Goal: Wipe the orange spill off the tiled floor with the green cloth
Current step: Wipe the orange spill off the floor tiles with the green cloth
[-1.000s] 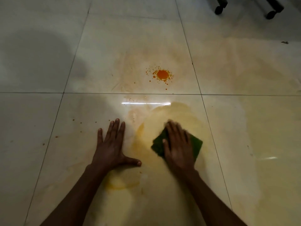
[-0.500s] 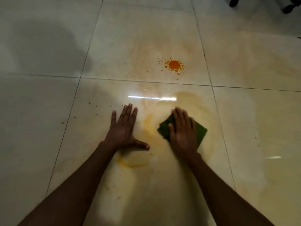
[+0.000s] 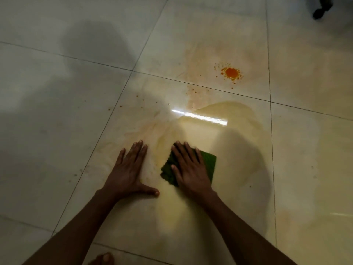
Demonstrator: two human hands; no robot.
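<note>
A bright orange spill (image 3: 231, 72) with small splashes around it lies on the pale tiled floor (image 3: 57, 111), far ahead and to the right. My right hand (image 3: 191, 169) presses flat on the folded green cloth (image 3: 209, 163), which sits in a wet yellowish smear (image 3: 235, 119). The cloth shows on both sides of the hand. My left hand (image 3: 128, 171) lies flat on the floor just left of the cloth, fingers spread, holding nothing.
Small orange specks (image 3: 142, 100) dot the tile left of the smear. A black chair caster (image 3: 319, 13) stands at the top right. A toe (image 3: 104, 259) shows at the bottom edge. Dark shadows fall across the tiles at the left.
The view has turned left and tilted, so the spill now sits further right. My right hand has slid the cloth closer to my left hand, which stays planted.
</note>
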